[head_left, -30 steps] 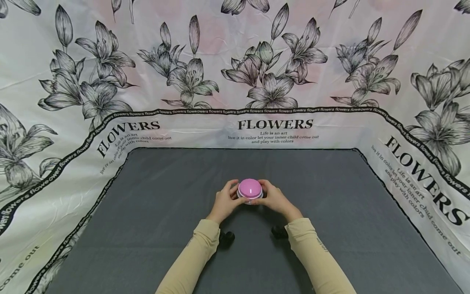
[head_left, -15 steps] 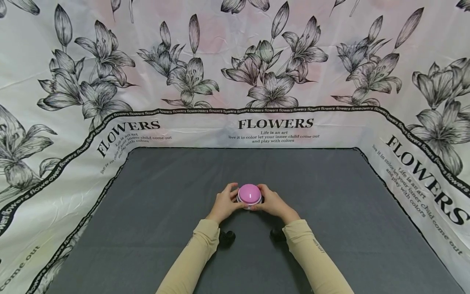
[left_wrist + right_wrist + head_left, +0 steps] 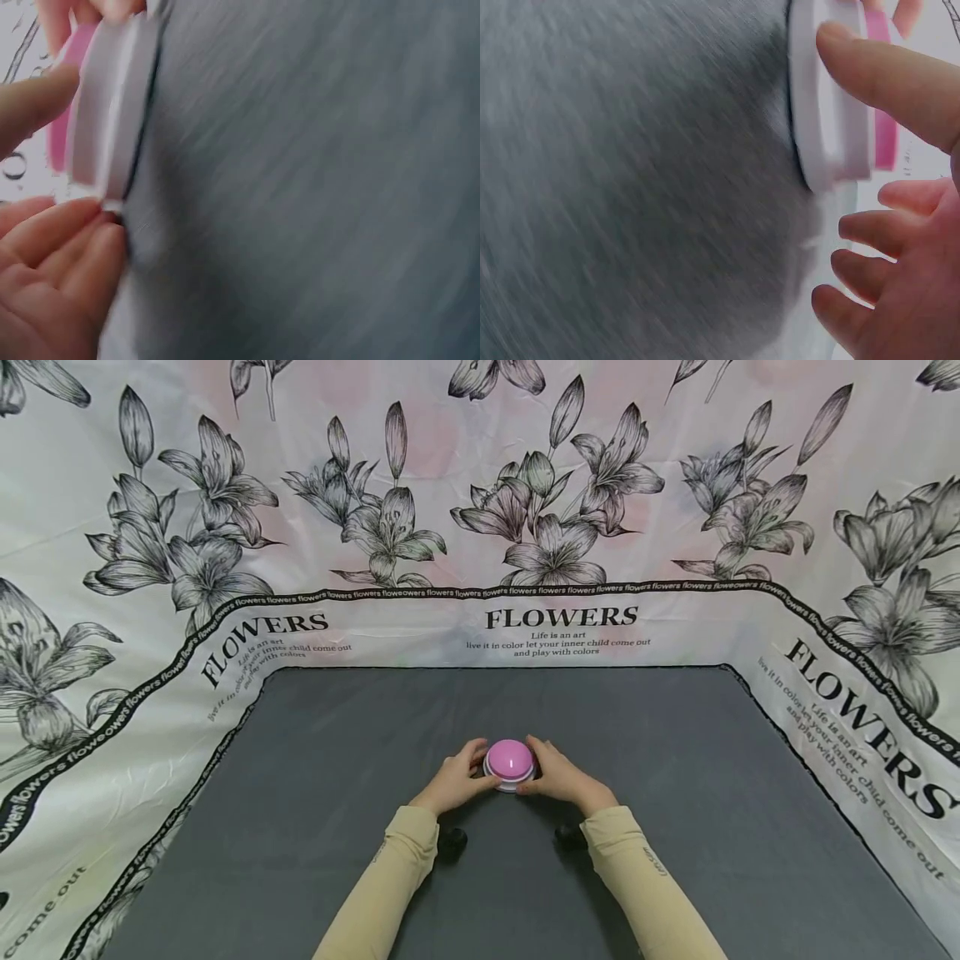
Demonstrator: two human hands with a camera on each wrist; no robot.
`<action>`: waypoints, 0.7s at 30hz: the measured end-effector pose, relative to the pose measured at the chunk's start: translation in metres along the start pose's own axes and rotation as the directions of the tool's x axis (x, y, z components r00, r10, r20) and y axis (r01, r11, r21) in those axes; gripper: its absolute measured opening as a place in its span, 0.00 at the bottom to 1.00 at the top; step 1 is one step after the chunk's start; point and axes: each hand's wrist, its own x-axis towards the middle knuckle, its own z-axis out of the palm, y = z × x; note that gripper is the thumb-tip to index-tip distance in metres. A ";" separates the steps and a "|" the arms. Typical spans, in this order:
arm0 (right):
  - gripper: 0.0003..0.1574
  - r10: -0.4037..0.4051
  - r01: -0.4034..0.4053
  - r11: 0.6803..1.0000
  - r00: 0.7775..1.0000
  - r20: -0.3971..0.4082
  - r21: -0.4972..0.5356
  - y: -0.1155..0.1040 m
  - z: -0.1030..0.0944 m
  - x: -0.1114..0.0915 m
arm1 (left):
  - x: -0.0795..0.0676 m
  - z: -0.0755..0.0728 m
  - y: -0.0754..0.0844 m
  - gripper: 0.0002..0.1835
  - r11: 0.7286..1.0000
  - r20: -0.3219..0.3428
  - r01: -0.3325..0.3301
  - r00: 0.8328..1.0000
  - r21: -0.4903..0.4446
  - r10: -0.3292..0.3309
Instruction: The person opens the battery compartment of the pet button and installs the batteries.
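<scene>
A round push button (image 3: 510, 760) with a pink domed top and a white base is between my two hands, low over the grey cloth. Whether its underside fully touches the cloth is hard to tell. My left hand (image 3: 452, 782) holds its left side, thumb in front and fingers around the side. On the right, my right hand (image 3: 566, 781) holds it the same way. In the right wrist view the thumb (image 3: 885, 82) lies across the white base (image 3: 847, 139), with the other fingers spread beside it. The left wrist view shows left fingertips at the base (image 3: 105, 112).
Dark grey cloth (image 3: 337, 760) covers the middle of the table. A white border printed with FLOWERS text (image 3: 562, 618) and lily drawings surrounds it. A dark round-ended piece (image 3: 452, 845) shows at the left wrist, another dark piece (image 3: 570, 837) at the right.
Both hands have drawn the push button slightly toward me and down. The left forearm has shifted a little outward, and the right fingers look a bit looser around the base.
</scene>
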 end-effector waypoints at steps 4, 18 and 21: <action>0.46 -0.033 0.025 0.988 0.998 -0.051 -0.153 0.007 -0.012 -0.007 | -0.003 -0.017 0.000 0.37 0.979 -0.025 -0.015 0.999 0.202 0.020; 0.46 -0.257 -0.068 0.800 0.859 -0.443 -0.596 0.047 -0.033 -0.029 | -0.011 -0.046 0.001 0.47 0.680 -0.322 0.100 0.924 0.727 0.208; 0.48 -0.235 -0.092 0.783 0.872 -0.430 -0.615 0.051 -0.034 -0.030 | -0.012 -0.047 0.000 0.48 0.644 -0.303 0.127 0.938 0.754 0.170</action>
